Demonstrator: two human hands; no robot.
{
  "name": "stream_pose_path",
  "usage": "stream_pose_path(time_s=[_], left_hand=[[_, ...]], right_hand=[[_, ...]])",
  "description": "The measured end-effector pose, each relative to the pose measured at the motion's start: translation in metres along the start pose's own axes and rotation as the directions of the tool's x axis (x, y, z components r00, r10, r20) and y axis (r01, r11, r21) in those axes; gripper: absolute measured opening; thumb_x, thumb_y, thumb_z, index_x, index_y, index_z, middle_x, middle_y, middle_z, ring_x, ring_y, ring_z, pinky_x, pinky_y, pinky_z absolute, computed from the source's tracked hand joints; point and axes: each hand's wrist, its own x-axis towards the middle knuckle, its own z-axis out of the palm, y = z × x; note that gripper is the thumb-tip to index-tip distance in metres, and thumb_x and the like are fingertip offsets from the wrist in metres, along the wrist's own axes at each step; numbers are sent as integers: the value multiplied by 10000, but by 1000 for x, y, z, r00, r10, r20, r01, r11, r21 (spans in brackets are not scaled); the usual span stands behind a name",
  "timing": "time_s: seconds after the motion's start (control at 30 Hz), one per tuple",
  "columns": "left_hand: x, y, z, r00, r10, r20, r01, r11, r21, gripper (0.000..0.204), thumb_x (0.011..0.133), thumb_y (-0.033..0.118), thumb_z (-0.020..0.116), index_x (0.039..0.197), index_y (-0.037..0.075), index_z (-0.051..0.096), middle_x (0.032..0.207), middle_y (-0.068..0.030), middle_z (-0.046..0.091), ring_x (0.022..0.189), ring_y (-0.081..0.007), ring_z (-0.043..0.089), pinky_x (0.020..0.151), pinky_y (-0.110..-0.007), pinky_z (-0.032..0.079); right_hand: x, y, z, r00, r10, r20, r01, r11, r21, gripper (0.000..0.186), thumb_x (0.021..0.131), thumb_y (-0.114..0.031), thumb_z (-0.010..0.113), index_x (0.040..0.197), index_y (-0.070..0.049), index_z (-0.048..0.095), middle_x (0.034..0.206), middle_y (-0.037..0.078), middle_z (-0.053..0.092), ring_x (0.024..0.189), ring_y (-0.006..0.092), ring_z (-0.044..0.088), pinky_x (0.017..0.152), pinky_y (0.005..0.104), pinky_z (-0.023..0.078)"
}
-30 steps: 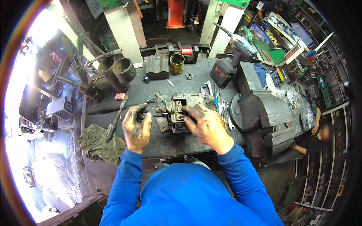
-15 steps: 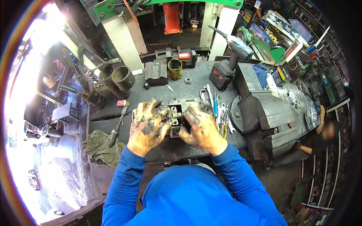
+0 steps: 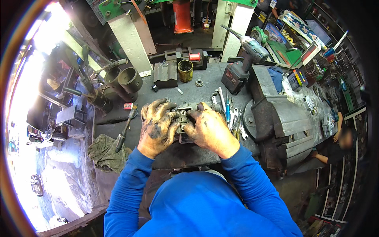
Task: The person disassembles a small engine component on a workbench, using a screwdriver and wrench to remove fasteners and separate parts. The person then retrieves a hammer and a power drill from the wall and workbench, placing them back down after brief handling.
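Observation:
A small grey metal part (image 3: 183,114) with bolts or terminals on top sits on the dark workbench between my hands. My left hand (image 3: 157,127), blackened with grease, curls against its left side, with thumb and fingertips touching it. From the right, my right hand (image 3: 212,128) presses its thumb and bent index finger onto the part's top. Both hands cover much of the part, so its lower sides are hidden. Just right of my right hand lie several wrenches (image 3: 237,120) and a blue-handled screwdriver (image 3: 227,110).
A cordless impact wrench (image 3: 246,55) stands beside a large bench vise (image 3: 282,118) on the right. A grease-stained can (image 3: 184,72) and a V-shaped metal block (image 3: 165,75) are at the back. Metal cylinders (image 3: 130,81) and a rag (image 3: 107,152) lie left. Another person (image 3: 337,148) is at far right.
My right hand has shifted slightly left over the metal part, its thumb and index finger now covering more of its top. My left hand stays against the side. The view has shifted slightly.

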Motion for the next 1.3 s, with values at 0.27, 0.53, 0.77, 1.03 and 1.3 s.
stream_pose_path(time_s=[0.27,0.53,0.77,1.03,1.3], left_hand=[[-5,-2,-2,1000,2,11,-2,998,-58,291,840,166,772,1123,97,756,1363,-80,652,1378,-387,493,1156,-582,330],[-2,0,-1,999,-45,-13,44,996,-79,335,825,149,789,1151,89,743,1392,-124,633,1382,-416,494,1169,-569,338],[-29,15,-8,949,-209,-236,189,976,-105,546,825,160,799,1342,75,647,1505,-255,512,1396,-435,500,1175,-534,398],[-99,61,49,544,-617,568,533,-269,-802,661,1142,250,471,1682,-18,200,1445,-130,535,1329,-211,543,1156,-343,426],[-80,-33,103,851,-394,348,402,60,-914,749,1097,504,511,1655,45,311,1691,-138,374,1540,-276,386,1278,-456,278]], right_hand=[[4,0,-13,998,24,53,-28,997,71,337,839,-236,723,1044,31,738,996,259,679,964,459,678,879,516,559],[0,4,-13,997,36,68,-47,984,169,360,874,-180,700,1160,39,709,1103,260,699,1029,458,677,927,491,552],[-32,19,-30,927,52,-372,48,966,254,224,978,-116,683,1143,32,715,1042,219,715,1013,407,689,895,456,559],[-19,106,2,972,235,18,-213,845,491,380,1124,-209,495,1412,-9,642,1355,230,696,1260,338,667,1075,376,489],[-74,77,-10,943,322,-80,-244,837,490,316,1062,-152,599,1310,21,689,1201,250,728,1118,383,711,983,423,538]])
